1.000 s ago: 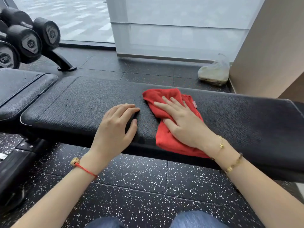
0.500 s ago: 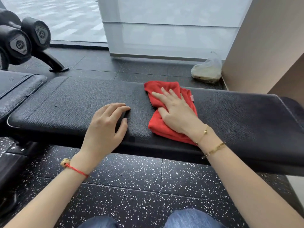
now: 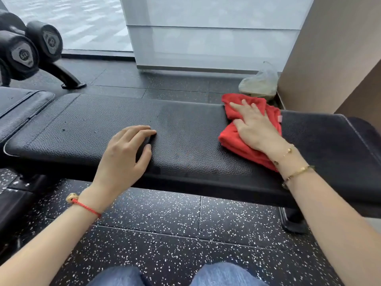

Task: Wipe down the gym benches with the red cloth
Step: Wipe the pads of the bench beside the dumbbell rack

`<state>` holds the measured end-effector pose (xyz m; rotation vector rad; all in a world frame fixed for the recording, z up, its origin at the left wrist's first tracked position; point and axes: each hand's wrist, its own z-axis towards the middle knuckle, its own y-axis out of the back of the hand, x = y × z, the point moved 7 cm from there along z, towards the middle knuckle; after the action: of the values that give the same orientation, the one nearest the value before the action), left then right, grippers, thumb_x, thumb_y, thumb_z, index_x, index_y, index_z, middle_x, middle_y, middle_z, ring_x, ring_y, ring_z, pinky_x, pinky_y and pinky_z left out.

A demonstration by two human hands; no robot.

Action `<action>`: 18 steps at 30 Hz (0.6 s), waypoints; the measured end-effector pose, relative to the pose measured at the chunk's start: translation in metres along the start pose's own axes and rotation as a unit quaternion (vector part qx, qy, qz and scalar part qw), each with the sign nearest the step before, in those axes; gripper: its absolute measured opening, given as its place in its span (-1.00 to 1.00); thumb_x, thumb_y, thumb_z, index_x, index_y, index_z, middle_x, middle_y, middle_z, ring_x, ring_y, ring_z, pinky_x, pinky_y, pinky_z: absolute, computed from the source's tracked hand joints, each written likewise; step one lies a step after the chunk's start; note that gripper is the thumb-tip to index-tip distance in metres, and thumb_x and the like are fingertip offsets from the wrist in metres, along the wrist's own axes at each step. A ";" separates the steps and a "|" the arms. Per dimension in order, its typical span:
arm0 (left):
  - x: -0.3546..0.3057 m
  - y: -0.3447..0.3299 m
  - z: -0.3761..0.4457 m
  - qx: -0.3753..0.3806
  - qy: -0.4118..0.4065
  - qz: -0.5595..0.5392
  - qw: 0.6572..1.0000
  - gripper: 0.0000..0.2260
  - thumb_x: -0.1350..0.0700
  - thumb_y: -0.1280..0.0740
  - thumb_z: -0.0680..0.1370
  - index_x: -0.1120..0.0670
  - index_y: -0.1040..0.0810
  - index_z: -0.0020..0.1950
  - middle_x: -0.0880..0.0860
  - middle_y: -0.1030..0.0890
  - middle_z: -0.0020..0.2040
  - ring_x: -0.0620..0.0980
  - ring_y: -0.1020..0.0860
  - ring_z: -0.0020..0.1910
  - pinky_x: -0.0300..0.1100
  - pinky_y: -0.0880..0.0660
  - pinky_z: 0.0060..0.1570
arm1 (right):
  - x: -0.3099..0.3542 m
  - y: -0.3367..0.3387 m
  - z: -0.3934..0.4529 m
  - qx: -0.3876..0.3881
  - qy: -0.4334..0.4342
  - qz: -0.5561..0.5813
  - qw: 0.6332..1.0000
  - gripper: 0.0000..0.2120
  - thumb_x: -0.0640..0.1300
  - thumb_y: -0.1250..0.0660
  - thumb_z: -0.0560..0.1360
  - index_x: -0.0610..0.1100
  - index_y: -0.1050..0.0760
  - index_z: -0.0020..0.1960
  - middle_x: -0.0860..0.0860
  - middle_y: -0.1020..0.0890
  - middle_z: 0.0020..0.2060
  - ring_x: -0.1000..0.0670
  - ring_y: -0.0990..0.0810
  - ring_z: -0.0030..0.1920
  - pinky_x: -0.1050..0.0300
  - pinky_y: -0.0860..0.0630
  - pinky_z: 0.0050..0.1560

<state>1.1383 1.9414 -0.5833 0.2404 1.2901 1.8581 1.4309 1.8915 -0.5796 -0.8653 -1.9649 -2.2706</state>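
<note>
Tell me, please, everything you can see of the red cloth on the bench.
The red cloth is a soft, towel-like fabric, crumpled and loosely folded, with a small pale tag at its right edge. It lies across the black bench pad, its near end draping towards the front edge. The right hand presses flat on it.

Both my forearms are bare, no sleeves reaching into view. On my left wrist I wear a thin red cord bracelet [image 3: 86,207] with a small pale gold bead [image 3: 71,197] on its outer side. My right wrist carries two slim gold pieces: a fine chain [image 3: 285,154] with a few small round charms, and below it a narrow bangle [image 3: 298,174]. My left hand [image 3: 123,162] and right hand [image 3: 254,125] have no rings that I can see. My knees, at the bottom edge, are in faded blue jeans [image 3: 226,274].
</note>
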 end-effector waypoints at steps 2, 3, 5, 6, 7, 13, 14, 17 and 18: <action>0.000 -0.001 -0.001 0.000 0.002 -0.002 1.000 -0.68 0.06 -0.18 0.59 0.09 -0.53 0.29 -0.01 -0.55 0.27 0.01 -0.47 0.30 -0.13 -0.31 0.37 | 0.034 -0.016 0.011 0.022 0.045 -0.002 0.999 -0.49 -0.07 -0.08 0.60 0.11 -0.13 0.53 -0.03 -0.04 0.57 -0.09 0.02 0.57 -0.11 0.17 0.54; 0.000 -0.001 -0.001 -0.001 0.003 -0.003 1.000 -0.68 0.06 -0.18 0.59 0.08 -0.53 0.29 -0.01 -0.55 0.27 0.00 -0.47 0.31 -0.13 -0.31 0.37 | 0.052 -0.024 0.012 0.032 0.074 -0.001 0.997 -0.49 -0.06 -0.08 0.60 0.12 -0.12 0.53 -0.03 -0.04 0.57 -0.09 0.03 0.57 -0.11 0.17 0.54; 0.000 0.000 0.000 0.000 0.004 -0.005 1.000 -0.68 0.05 -0.18 0.59 0.07 -0.53 0.29 -0.02 -0.55 0.28 -0.01 -0.46 0.31 -0.13 -0.32 0.38 | 0.083 -0.039 0.006 0.051 0.129 0.001 0.990 -0.48 -0.06 -0.08 0.60 0.12 -0.11 0.53 -0.02 -0.03 0.57 -0.08 0.04 0.57 -0.10 0.19 0.54; -0.001 0.000 0.000 0.001 0.005 -0.006 1.000 -0.68 0.06 -0.18 0.58 0.07 -0.54 0.29 -0.02 -0.55 0.28 -0.01 -0.47 0.32 -0.11 -0.33 0.38 | 0.093 -0.044 0.000 0.057 0.154 0.003 0.987 -0.48 -0.06 -0.08 0.59 0.12 -0.11 0.54 -0.01 -0.03 0.57 -0.07 0.05 0.57 -0.09 0.20 0.54; -0.001 0.000 0.001 0.002 0.006 -0.008 1.000 -0.68 0.06 -0.19 0.58 0.07 -0.54 0.29 -0.02 -0.55 0.28 -0.01 -0.47 0.31 -0.09 -0.35 0.38 | 0.100 -0.048 -0.007 0.060 0.174 0.003 0.983 -0.48 -0.06 -0.08 0.59 0.12 -0.10 0.54 0.00 -0.03 0.57 -0.06 0.05 0.57 -0.08 0.21 0.53; -0.003 0.004 0.005 0.019 0.017 -0.020 0.999 -0.70 0.13 -0.26 0.56 0.12 -0.56 0.27 0.00 -0.57 0.26 0.01 -0.47 0.32 0.01 -0.37 0.39 | 0.091 -0.042 -0.040 0.073 0.228 0.011 0.971 -0.47 -0.06 -0.10 0.59 0.16 -0.09 0.53 0.06 -0.04 0.57 0.01 0.06 0.57 0.02 0.23 0.53; -0.002 0.006 0.006 0.020 0.016 -0.021 0.999 -0.72 0.16 -0.28 0.56 0.13 -0.56 0.26 0.01 -0.57 0.24 0.01 -0.48 0.31 -0.02 -0.37 0.39 | 0.089 -0.041 -0.041 0.074 0.225 0.011 0.971 -0.47 -0.05 -0.10 0.59 0.16 -0.09 0.53 0.08 -0.04 0.57 0.02 0.06 0.57 0.05 0.24 0.52; 0.007 0.016 0.005 0.016 0.019 -0.002 1.000 -0.75 0.20 -0.30 0.57 0.14 -0.55 0.25 0.01 -0.57 0.21 0.01 -0.47 0.28 -0.09 -0.36 0.38 | 0.092 -0.044 -0.033 0.070 0.210 0.007 0.975 -0.47 -0.03 -0.08 0.60 0.15 -0.07 0.54 0.06 -0.02 0.57 0.00 0.07 0.57 0.04 0.24 0.52; 0.013 0.021 0.005 0.010 0.024 0.008 1.000 -0.75 0.19 -0.29 0.57 0.13 -0.55 0.25 0.01 -0.57 0.21 0.01 -0.48 0.28 -0.09 -0.37 0.38 | 0.096 -0.047 -0.027 0.069 0.202 0.004 0.977 -0.47 -0.03 -0.08 0.60 0.13 -0.07 0.54 0.04 -0.02 0.57 -0.02 0.07 0.57 0.01 0.23 0.53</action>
<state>1.1219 1.9516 -0.5676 0.2188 1.3439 1.8738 1.3224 1.9088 -0.5840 -0.3594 -1.8922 -2.0666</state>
